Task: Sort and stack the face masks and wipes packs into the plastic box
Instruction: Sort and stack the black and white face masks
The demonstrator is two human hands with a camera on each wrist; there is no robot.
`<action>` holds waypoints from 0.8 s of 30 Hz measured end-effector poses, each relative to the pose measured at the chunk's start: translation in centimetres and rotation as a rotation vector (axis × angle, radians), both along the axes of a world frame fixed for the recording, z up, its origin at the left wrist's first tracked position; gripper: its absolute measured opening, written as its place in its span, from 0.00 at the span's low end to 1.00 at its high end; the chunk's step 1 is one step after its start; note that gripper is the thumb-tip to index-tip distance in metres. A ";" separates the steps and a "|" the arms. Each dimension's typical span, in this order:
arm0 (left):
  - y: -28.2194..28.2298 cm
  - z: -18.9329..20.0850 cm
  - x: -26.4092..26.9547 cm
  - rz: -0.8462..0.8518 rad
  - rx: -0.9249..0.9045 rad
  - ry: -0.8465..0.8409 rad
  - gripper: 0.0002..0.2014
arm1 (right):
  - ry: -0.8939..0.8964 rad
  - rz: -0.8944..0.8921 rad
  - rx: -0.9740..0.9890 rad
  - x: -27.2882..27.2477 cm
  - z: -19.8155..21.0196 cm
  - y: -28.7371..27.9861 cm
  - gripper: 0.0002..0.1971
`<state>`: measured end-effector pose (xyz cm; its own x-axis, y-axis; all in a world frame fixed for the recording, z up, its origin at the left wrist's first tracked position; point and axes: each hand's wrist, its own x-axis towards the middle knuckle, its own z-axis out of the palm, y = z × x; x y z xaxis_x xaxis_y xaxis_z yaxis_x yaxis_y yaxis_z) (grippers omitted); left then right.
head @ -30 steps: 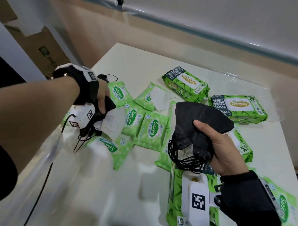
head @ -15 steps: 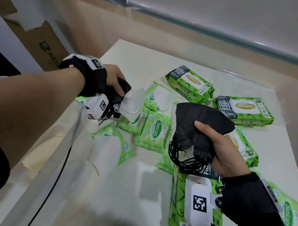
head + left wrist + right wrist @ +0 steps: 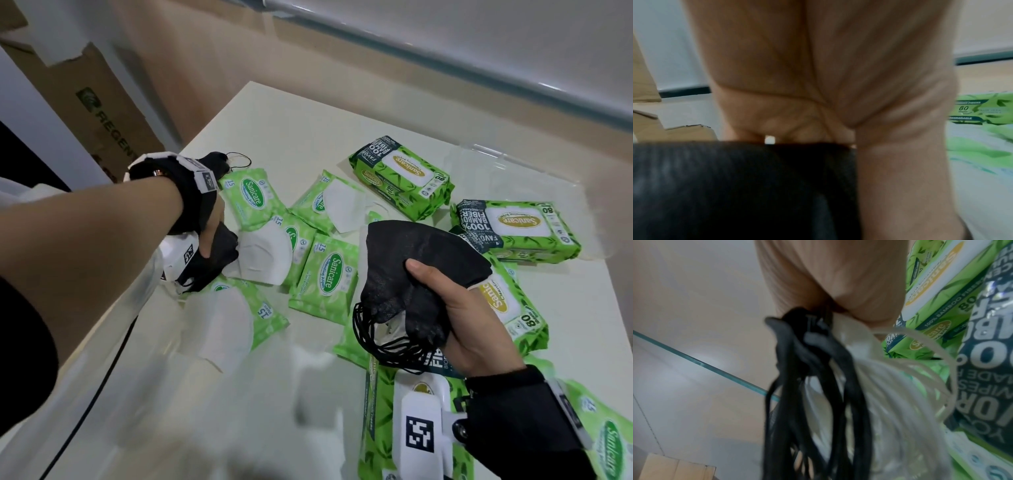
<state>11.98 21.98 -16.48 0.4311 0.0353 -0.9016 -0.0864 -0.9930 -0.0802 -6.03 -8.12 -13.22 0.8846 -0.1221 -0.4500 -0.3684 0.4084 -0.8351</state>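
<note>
My right hand [image 3: 445, 308] grips a bundle of black and white face masks [image 3: 411, 260] above the table; their black ear loops [image 3: 807, 402] and white loops [image 3: 900, 386] hang below it in the right wrist view. My left hand [image 3: 212, 236] holds a black mask [image 3: 219, 253] together with a white mask [image 3: 267, 253], low over the small green wipes packs [image 3: 325, 274]. The left wrist view shows that black mask [image 3: 735, 186] under my palm. Large green wipes packs [image 3: 400, 178] lie at the back. A clear plastic box [image 3: 102, 342] stands at the near left, blurred.
More large wipes packs [image 3: 520, 229] lie at the right and one [image 3: 376, 411] under my right wrist. A white mask [image 3: 346, 205] rests on a small pack, another [image 3: 222, 329] nearer me. A clear lid [image 3: 548, 178] lies at the back right. Cardboard boxes [image 3: 102, 113] stand left of the table.
My left hand has moved away from the box toward the packs, carrying the black and white masks to the right. My right hand has kept its bundle nearly still.
</note>
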 end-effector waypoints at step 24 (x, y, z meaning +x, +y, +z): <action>1.5 2.9 3.2 0.594 -0.498 -0.723 0.12 | -0.029 0.021 -0.002 -0.2 1.5 0.4 0.20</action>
